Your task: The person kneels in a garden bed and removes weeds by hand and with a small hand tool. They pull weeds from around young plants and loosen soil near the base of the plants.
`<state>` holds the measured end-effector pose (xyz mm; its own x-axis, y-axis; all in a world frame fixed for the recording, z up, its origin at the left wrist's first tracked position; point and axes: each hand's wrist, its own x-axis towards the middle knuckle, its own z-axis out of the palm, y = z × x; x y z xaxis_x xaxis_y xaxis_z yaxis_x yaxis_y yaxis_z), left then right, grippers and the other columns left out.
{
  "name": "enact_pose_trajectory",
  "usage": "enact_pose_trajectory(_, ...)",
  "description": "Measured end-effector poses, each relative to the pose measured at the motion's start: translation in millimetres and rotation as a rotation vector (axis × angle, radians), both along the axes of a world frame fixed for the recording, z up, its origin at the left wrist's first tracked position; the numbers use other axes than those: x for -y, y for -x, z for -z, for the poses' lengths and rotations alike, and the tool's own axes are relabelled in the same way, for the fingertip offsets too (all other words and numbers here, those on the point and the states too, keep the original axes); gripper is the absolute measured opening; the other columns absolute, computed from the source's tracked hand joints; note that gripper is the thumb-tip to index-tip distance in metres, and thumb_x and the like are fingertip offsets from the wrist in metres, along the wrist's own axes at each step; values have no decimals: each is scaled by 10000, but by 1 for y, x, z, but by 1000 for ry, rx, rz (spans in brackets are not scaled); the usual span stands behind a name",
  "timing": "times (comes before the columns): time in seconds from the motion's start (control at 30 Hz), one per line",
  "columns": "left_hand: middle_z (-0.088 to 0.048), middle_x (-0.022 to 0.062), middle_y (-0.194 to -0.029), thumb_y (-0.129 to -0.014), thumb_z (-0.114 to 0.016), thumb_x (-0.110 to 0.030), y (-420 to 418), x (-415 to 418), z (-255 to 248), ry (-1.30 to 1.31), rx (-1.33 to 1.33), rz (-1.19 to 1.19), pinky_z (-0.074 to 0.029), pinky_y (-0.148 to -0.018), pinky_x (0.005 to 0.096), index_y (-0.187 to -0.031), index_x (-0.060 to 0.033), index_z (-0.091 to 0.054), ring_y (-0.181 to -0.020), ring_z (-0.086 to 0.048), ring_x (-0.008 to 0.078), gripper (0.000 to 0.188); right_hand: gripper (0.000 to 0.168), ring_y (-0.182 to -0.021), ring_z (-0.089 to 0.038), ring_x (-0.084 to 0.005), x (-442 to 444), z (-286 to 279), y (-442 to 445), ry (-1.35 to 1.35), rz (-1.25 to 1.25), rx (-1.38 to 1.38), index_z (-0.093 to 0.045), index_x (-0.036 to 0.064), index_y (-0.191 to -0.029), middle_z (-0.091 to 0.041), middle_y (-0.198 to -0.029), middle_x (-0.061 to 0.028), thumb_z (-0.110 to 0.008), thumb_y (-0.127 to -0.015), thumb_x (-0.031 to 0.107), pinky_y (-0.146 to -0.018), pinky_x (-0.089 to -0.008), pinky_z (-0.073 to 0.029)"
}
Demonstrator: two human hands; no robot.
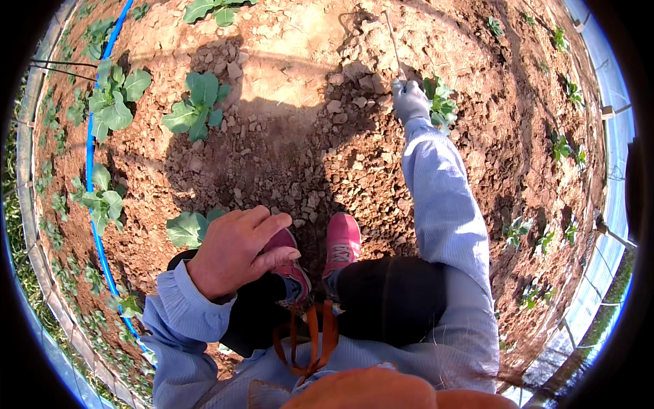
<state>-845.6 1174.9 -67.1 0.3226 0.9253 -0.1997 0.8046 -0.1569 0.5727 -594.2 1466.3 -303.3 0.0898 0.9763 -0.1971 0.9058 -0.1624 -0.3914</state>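
My right hand (pixel 410 100), in a grey glove, is stretched out ahead over the soil, its fingers closed on a thin rod-like tool (pixel 392 41) that points away from me. Where the rod ends at the ground is hard to make out. Just right of the glove grows a leafy green seedling (pixel 443 105). My left hand (pixel 240 250) is bare and rests near my left knee, fingers loosely bent, with nothing in it. Beyond its wrist, a broad-leaved plant (pixel 187 229) is partly hidden by the hand.
Broad-leaved plants (pixel 198 105) grow to the left, beside a blue hose (pixel 90 153). Smaller seedlings (pixel 561 147) stand in rows at right. My pink shoes (pixel 343 240) are on cloddy brown soil (pixel 286 153). Plastic sheeting (pixel 615 138) borders the right side.
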Motion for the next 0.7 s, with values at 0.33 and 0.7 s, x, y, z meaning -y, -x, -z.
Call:
enact_pose_trajectory(0.33,-544,82,-744,-803,-692,-319,62,-74,51,104,215,-235,-452,-551,314,-1042,-51,-596,-609,-562,207,372,590,-1048,-583,-364,32,28,4,367,57,-115,-545,57,-1194,-617,-1105,-209,-430,-877,541,-937,-421,-434)
enact_pose_trajectory(0.7,-560,105,-810,-816,-638,-409,53,-62,41,50,156,-232,-474,-604,384,-1027,-54,-591,-678,-589,284,415,470,-803,-618,-405,258,20,-58,392,-29,-116,-558,43,-977,-641,-826,-208,-523,-869,499,-694,-445,-485)
